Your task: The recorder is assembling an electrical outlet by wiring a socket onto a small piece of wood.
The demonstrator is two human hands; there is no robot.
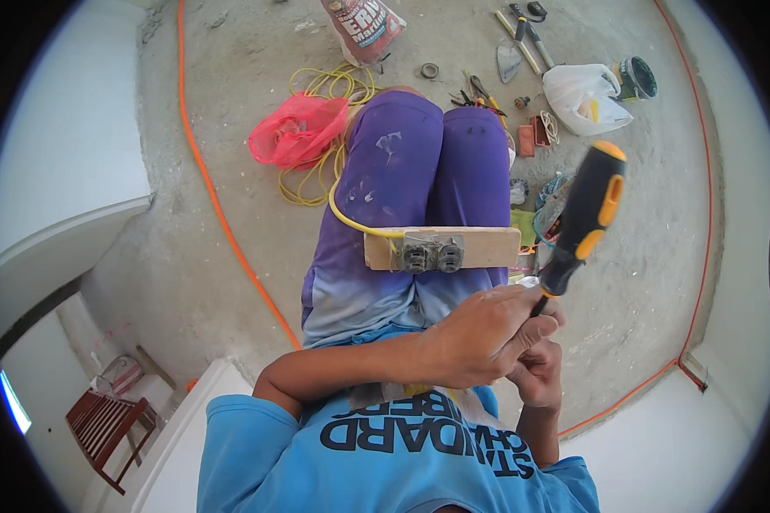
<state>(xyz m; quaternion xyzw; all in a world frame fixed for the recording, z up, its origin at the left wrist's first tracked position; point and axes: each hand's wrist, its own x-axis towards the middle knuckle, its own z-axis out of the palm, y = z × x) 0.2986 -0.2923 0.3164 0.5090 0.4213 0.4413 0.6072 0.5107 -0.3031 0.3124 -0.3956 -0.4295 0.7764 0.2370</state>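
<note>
My left hand (483, 335) is closed around the dark shaft of a screwdriver (584, 218), just below its black and yellow handle, which points up and to the right. My right hand (539, 374) is close against it, fingers curled; whatever they may hold is hidden. Across my thighs lies a pale wooden board (492, 248) with a grey double socket outlet (433, 254) mounted on it. A yellow cable (344, 209) runs into the board's left part. Neither hand touches the board.
Left of my knees are a pink plastic bag (295, 132) and coiled yellow cable. A sack (364, 30) stands ahead. Pliers (481, 90), a trowel (509, 61), a hammer (530, 36), a white bag (583, 98) and a dark bucket (638, 79) are ahead-right. Orange conduit (218, 201) crosses the floor.
</note>
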